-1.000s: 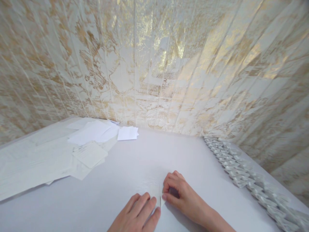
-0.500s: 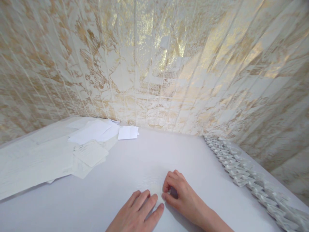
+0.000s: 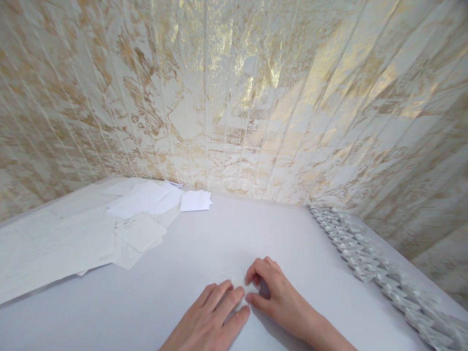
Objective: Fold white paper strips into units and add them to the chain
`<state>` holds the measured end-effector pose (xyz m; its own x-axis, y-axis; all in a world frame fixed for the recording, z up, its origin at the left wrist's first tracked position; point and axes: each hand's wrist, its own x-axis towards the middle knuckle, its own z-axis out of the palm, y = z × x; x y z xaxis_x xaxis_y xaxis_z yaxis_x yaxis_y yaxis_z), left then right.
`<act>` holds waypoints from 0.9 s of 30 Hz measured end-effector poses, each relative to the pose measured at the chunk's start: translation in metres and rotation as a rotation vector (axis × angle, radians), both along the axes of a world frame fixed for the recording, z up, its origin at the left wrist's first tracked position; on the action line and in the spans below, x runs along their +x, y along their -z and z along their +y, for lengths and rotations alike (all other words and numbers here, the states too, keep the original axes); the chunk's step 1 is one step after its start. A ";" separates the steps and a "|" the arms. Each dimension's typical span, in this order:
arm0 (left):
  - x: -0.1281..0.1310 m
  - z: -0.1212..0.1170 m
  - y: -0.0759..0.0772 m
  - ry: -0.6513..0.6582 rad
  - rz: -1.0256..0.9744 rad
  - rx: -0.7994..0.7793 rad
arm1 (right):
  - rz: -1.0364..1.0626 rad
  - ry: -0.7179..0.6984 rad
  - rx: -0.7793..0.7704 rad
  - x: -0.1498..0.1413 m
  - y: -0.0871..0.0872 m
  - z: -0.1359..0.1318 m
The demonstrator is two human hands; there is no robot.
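A small slip of white paper (image 3: 239, 282) lies on the white tabletop, partly hidden by my fingers and hard to tell from the table. My left hand (image 3: 215, 314) rests on it palm down, fingers stretched out and slightly spread, fingertips at the slip's left and near side. To the right, my right hand (image 3: 274, 295) stands on its outer edge with fingers curled. A small gap shows between its thumb and index fingertip, beside the slip's right edge. Whether these fingertips touch the paper I cannot tell.
Large sheets of paper (image 3: 54, 248) and several loose white pieces (image 3: 142, 197) are spread at the left. A small stack of white paper squares (image 3: 195, 200) lies at the back. Rows of folded paper pieces (image 3: 365, 265) run along the right edge. A patterned gold-white curtain (image 3: 234, 97) hangs behind.
My left hand has shifted slightly right and forward over the slip. My right index finger and thumb, close together before, are now a little apart.
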<state>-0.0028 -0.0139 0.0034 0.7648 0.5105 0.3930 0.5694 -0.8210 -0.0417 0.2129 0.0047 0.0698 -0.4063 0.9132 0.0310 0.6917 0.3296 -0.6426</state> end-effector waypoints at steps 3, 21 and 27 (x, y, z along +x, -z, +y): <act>0.000 0.001 -0.002 0.020 -0.001 -0.007 | 0.027 -0.010 -0.063 0.004 -0.001 0.000; 0.004 0.007 0.008 0.008 -0.024 0.168 | 0.097 -0.016 -0.062 0.006 0.000 0.002; -0.002 0.016 -0.007 -0.004 -0.078 0.235 | -0.019 -0.007 -0.053 -0.002 0.002 0.001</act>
<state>-0.0045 0.0017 0.0099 0.7257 0.4012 0.5589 0.5816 -0.7917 -0.1870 0.2107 0.0061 0.0676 -0.4126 0.9106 -0.0252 0.7018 0.3001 -0.6461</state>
